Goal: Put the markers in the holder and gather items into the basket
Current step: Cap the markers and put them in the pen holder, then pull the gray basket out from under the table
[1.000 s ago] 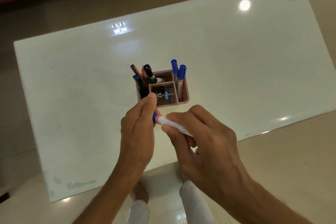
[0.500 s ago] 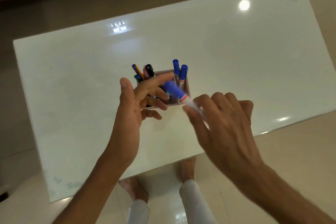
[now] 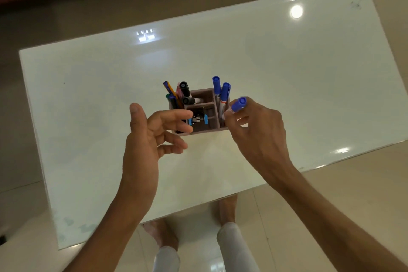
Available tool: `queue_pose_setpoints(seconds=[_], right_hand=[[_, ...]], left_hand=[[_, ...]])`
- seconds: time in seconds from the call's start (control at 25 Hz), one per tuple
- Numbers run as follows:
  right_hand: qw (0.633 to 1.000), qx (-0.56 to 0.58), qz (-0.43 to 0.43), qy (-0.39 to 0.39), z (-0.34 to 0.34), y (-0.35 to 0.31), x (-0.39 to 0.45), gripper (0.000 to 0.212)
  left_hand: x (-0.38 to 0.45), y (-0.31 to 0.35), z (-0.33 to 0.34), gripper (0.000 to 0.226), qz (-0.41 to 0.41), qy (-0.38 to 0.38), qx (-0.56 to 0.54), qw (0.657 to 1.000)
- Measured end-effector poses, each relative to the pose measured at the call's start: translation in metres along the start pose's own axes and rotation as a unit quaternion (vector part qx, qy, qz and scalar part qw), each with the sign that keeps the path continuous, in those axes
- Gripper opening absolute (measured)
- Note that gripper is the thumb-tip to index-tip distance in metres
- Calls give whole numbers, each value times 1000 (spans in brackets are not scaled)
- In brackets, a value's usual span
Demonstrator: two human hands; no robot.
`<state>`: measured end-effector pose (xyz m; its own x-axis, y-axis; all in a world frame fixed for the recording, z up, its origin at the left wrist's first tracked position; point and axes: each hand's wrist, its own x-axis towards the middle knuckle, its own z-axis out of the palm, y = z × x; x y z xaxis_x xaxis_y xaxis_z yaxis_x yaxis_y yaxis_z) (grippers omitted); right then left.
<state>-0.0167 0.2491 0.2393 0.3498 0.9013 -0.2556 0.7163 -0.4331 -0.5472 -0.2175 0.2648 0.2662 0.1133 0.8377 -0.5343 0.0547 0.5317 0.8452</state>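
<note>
Glossy white tabletop (image 3: 287, 77) fills most of the frame, with reflected lights in its upper right and upper left areas. At frame centre stands the holder (image 3: 204, 130), a brownish-pink box divided into compartments.

Left compartment: several pens and two black-capped markers (image 3: 185, 89), all tilted toward the upper left. Centre front compartment: small metal clips with blue parts (image 3: 198, 119). Right compartment: two blue-capped markers (image 3: 221, 93), upright, side by side.

Right hand (image 3: 258, 130) is positioned just right of the holder, touching or almost touching its right wall. Its grip is clamped on a third blue-capped marker (image 3: 238, 104): the fingertips pinch the barrel below the cap, and the cap points toward the upper right. The lower end of this marker sits at the right compartment opening; how far it has entered cannot be told, since the fingers cover it.

Left hand (image 3: 152, 132) is positioned just left of the holder, palm turned toward it. Its grip is apart, fingers spread and empty, with the fingertips overlapping the holder's front left corner.

Bare feet and light trouser legs show on the floor (image 3: 331, 187) at the bottom of the frame.
</note>
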Motion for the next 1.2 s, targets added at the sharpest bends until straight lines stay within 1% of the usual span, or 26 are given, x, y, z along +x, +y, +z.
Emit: queue_pose_setpoints(seconds=[0.12,0.2,0.24,0.32,0.4,0.44,0.52,0.64,0.8,0.92,1.0,1.12,1.2], right_hand=[[1000,-4,-2,18,2,7,3,29],[1000,-14,11,15,3,17,2,32],[999,-21,29,-5,6,23,2,33],[993,1,88,-84,13,32,3,41],[975,90,146,-140,21,36,6,45],[968,126,159,-150,24,36,8,42],[965,156,151,-149,28,33,12,38],[970,145,139,-134,28,29,17,35],[972,125,160,-121,9,45,13,33],[974,89,165,-125,-9,65,6,32],[974,76,168,-132,-21,74,-2,32],[979,57,157,-114,-31,80,-23,37],[980,72,149,-107,-34,87,-47,40]], left_hand=[[4,-7,-11,71,-22,48,22,998],[5,-14,-18,50,-37,93,48,994],[5,-21,-23,38,-39,113,72,990],[8,-35,-29,21,-55,131,125,982],[14,-48,-30,23,-84,101,162,978],[18,-53,-29,27,-90,77,173,978],[25,-59,-23,31,-79,35,193,977],[32,-61,-17,37,-42,8,206,978],[27,-65,-4,40,-32,-31,228,973],[18,-70,13,45,-26,-89,252,963],[9,-73,24,48,-32,-127,248,960],[-4,-81,31,59,-47,-166,250,953],[-19,-94,25,65,-59,-203,273,938]])
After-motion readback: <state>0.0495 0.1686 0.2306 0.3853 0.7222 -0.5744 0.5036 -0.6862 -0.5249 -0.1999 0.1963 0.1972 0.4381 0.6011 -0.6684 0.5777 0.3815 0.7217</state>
